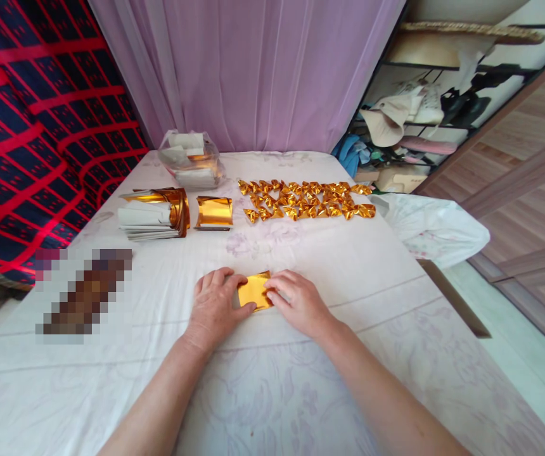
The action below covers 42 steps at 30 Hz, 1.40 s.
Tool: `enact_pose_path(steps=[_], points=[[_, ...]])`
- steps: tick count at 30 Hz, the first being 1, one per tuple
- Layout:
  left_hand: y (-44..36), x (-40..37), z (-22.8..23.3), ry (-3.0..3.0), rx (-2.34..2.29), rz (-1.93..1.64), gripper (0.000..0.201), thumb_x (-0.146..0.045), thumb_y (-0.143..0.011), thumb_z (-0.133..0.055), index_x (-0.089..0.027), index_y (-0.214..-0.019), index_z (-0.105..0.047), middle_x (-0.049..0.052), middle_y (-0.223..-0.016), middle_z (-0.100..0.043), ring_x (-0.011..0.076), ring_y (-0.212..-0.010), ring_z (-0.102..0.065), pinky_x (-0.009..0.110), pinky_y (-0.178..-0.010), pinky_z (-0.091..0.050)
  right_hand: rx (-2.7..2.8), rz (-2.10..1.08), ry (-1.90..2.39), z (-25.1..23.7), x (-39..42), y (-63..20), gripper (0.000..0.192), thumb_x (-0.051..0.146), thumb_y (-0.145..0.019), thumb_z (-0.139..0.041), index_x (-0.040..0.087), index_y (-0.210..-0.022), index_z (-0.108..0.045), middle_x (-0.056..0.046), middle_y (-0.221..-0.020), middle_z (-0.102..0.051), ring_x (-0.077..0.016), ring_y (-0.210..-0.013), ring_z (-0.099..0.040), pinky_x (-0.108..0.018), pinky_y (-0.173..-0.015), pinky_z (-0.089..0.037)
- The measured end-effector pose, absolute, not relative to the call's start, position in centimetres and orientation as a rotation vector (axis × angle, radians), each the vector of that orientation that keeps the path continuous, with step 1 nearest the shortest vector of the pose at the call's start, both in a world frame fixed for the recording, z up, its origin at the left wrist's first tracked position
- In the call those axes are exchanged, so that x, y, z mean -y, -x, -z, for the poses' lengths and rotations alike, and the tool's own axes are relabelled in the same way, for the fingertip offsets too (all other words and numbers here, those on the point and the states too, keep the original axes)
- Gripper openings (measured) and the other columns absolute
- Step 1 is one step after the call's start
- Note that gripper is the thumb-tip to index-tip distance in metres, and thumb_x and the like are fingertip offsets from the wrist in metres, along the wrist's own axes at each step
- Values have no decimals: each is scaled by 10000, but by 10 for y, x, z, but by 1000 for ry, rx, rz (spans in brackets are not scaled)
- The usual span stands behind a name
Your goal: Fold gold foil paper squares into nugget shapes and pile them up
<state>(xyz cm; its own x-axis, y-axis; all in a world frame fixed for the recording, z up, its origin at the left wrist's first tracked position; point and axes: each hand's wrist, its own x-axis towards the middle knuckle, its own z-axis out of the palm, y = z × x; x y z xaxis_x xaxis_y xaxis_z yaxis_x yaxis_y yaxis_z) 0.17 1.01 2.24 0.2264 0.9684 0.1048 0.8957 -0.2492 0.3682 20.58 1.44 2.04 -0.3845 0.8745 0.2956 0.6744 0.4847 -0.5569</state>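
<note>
Both hands (258, 307) on unmarked gold foil sheet (254, 291)

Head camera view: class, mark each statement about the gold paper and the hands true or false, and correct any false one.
1. Both hands press on one gold sheet on the white cloth. True: the left hand and right hand each touch it.
2. The folded gold pieces lie in rows beyond the hands. True.
3. The folded pieces are silver. False: they are gold.
4. The stack of sheets lies on the person's right. False: it lies to the left, beside a smaller gold stack.
5. A clear bag sits behind the stacks. True.
</note>
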Motion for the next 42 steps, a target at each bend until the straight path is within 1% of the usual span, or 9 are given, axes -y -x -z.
enact_pose_path(steps=[1, 4, 7, 11, 15, 21, 29, 35, 42], points=[[-2, -10, -23, -2272, -1762, -461, 404, -402, -727, -725, -275, -1105, -655, 63, -1207, -562, 302, -1131, -498, 495, -988, -364, 2211, -434, 1281, -19, -11, -202, 155, 112, -852, -584, 225, -921, -664, -41, -977, -670, -180, -944, -612, -319, -857, -471], [-2, -9, -23, -2282, -1760, -457, 400, -402, -732, -721, -270, -1104, -653, 66, -1208, -563, 303, -1132, -496, 493, -995, -361, 2283, -398, 1361, -16, -5, -200, 91, 149, -853, -622, 224, -852, -672, -35, -923, -662, -185, -898, -606, -313, -805, -471], [-3, -9, -23, -2290, -1759, -470, 407, -395, -734, -717, -264, -1112, -643, 70, -1212, -559, 306, -1136, -489, 494, -997, -359, 2290, -400, 1391, -13, -5, -205, 66, 164, -840, -653, 226, -850, -674, -27, -914, -648, -179, -876, -595, -308, -784, -461], [-5, -7, -22, -2304, -1778, -494, 400, -408, -738, -708, -258, -1101, -636, 77, -1198, -560, 308, -1118, -492, 490, -990, -364, 2267, -405, 1373, -10, -7, -211, 116, 136, -807, -668, 230, -873, -678, -27, -942, -629, -186, -902, -580, -333, -813, -441], [-12, -4, -20, -2336, -1834, -506, 432, -489, -733, -705, -233, -1073, -631, 101, -1182, -561, 319, -1102, -490, 488, -975, -368, 2238, -433, 1377, -7, -8, -213, 172, 107, -772, -677, 233, -889, -680, -25, -974, -618, -188, -943, -573, -338, -829, -429], [-21, 0, -18, -2368, -1917, -503, 488, -558, -726, -697, -221, -1064, -599, 116, -1153, -558, 319, -1075, -490, 503, -986, -323, 2245, -446, 1390, -7, -8, -213, 163, 122, -780, -672, 236, -897, -678, -27, -987, -613, -192, -955, -571, -348, -839, -423], [-22, 0, -19, -2333, -1922, -495, 479, -514, -699, -725, -226, -1059, -593, 115, -1166, -553, 322, -1096, -485, 509, -999, -305, 2241, -451, 1392, -7, -8, -213, 159, 121, -781, -670, 238, -888, -676, -23, -975, -611, -194, -949, -569, -349, -833, -423], [-14, -1, -20, -2292, -1862, -452, 466, -459, -724, -712, -238, -1117, -594, 91, -1228, -542, 308, -1149, -471, 488, -1021, -307, 2247, -453, 1393, -8, -7, -213, 161, 120, -778, -665, 230, -895, -679, -30, -988, -618, -195, -949, -575, -351, -835, -426], [-4, -3, -22, -2276, -1757, -387, 467, -410, -750, -690, -248, -1174, -581, 88, -1294, -519, 302, -1227, -444, 496, -1043, -292, 2242, -452, 1381, -8, -8, -214, 164, 111, -775, -655, 224, -889, -685, -31, -980, -620, -195, -942, -578, -351, -826, -427]])
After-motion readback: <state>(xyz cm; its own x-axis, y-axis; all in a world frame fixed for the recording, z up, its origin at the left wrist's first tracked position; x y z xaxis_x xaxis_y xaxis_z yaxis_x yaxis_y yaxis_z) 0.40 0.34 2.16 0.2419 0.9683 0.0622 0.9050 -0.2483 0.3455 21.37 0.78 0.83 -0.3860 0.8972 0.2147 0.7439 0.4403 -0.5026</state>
